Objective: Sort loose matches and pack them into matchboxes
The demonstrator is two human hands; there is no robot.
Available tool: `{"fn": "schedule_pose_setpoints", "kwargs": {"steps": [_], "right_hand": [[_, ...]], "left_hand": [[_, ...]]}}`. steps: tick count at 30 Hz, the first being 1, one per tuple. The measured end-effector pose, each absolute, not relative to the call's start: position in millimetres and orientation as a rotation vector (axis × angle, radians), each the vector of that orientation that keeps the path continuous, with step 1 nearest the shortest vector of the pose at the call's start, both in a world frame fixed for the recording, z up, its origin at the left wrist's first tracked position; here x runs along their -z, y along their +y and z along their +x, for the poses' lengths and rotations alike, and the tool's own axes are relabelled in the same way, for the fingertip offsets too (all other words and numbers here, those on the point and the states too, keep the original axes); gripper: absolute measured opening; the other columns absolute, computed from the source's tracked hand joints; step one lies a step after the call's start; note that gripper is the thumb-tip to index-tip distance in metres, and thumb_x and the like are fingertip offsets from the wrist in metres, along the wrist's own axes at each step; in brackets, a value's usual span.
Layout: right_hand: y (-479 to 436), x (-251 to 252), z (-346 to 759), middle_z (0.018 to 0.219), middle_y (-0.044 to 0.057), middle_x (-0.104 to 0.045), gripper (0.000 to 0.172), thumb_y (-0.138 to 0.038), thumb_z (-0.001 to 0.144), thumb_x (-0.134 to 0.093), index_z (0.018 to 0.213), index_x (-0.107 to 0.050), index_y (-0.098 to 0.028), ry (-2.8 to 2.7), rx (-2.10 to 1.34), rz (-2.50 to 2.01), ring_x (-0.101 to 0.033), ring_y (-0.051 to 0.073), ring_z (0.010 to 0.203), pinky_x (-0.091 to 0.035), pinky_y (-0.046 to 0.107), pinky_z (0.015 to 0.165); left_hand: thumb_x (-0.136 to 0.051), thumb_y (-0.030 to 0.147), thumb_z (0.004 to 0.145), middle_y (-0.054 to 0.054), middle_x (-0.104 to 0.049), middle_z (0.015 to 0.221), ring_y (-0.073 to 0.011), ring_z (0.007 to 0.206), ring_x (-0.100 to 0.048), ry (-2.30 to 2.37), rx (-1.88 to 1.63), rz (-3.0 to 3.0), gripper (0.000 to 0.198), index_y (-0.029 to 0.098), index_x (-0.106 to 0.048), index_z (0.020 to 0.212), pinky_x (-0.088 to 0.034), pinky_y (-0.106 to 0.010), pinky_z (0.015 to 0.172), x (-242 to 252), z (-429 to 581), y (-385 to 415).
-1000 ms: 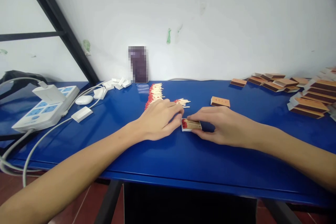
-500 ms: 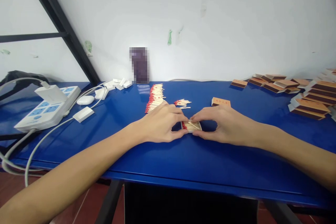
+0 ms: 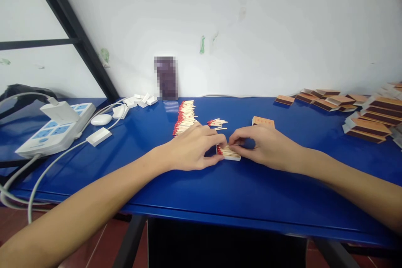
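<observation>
A small white matchbox tray (image 3: 231, 158) lies on the blue table, filled with red-headed matches (image 3: 225, 150). My left hand (image 3: 199, 147) grips its left end between thumb and fingers. At the tray's right half, thumb and forefinger of my right hand (image 3: 262, 148) are pinched together over the matches, seemingly on a single match; the fingertips largely hide it. Behind my left hand is a long pile of matches (image 3: 185, 117), heads to the left. A smaller bunch of matches (image 3: 217, 122) lies beyond the tray. An orange matchbox sleeve (image 3: 263, 122) sits just behind my right hand.
Several matchboxes (image 3: 326, 99) are heaped at the back right, with a taller stack (image 3: 370, 125) beside them. White trays (image 3: 141, 99) lie at the back left. A power strip (image 3: 55, 132) with cables stands far left. A blurred dark phone-like object (image 3: 167, 78) leans against the wall.
My right hand has let go of the tray's right end and now pinches above the matches. The match lying slantwise on top no longer shows. My left hand stays at the tray.
</observation>
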State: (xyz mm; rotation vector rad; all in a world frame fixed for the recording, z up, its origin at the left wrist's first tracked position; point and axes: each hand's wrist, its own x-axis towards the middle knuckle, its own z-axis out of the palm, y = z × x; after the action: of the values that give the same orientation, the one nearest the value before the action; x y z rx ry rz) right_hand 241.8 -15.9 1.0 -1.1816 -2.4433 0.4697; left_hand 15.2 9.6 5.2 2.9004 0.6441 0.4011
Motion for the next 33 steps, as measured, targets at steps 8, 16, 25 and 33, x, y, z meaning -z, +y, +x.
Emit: {"fn": "schedule_pose_setpoints", "kwargs": {"steps": [8,16,25,33], "right_hand": [[-16.8,-7.2,241.0,0.081,0.001,-0.072,0.015,-0.026,0.084,-0.055,0.085,-0.068,-0.021,-2.399,-0.626,-1.228,-0.065,0.016,0.072,-0.052,0.028,0.066],[-18.4,-12.5,243.6,0.082,0.000,-0.069,0.016,-0.028,0.088,-0.052,0.092,-0.066,-0.021,-2.375,-0.806,-1.229,-0.061,0.014,0.071,-0.049,0.027,0.065],[-6.4,-7.0,249.4,0.090,0.003,-0.064,0.028,-0.040,0.091,-0.052,0.110,-0.059,-0.020,-2.221,-1.153,-1.203,-0.060,0.016,0.081,-0.049,0.031,0.072],[-9.4,-7.6,250.7,0.084,0.002,-0.062,0.028,-0.039,0.093,-0.049,0.111,-0.058,-0.020,-2.302,-1.090,-1.190,-0.056,0.015,0.073,-0.045,0.030,0.065]], "left_hand": [[-0.058,0.039,0.093,-0.004,-0.071,0.097,-0.0187,0.090,-0.062,0.579,-0.427,2.938,0.028,0.019,-0.066,0.111,-0.039,-0.034,0.087,-3.2,13.8,13.2],[-0.050,0.036,0.097,-0.007,-0.066,0.106,-0.0208,0.094,-0.058,0.524,-0.348,3.078,0.031,0.019,-0.066,0.118,-0.042,-0.034,0.085,-2.0,14.5,11.7],[-0.040,0.036,0.103,-0.002,-0.072,0.105,-0.0150,0.079,-0.060,0.364,-0.480,3.409,0.032,0.025,-0.070,0.106,-0.035,-0.032,0.071,6.7,16.9,17.1],[-0.039,0.036,0.103,-0.002,-0.073,0.096,-0.0123,0.072,-0.061,0.250,-0.614,3.543,0.032,0.022,-0.066,0.112,-0.034,-0.031,0.067,10.6,18.7,19.2]]}}
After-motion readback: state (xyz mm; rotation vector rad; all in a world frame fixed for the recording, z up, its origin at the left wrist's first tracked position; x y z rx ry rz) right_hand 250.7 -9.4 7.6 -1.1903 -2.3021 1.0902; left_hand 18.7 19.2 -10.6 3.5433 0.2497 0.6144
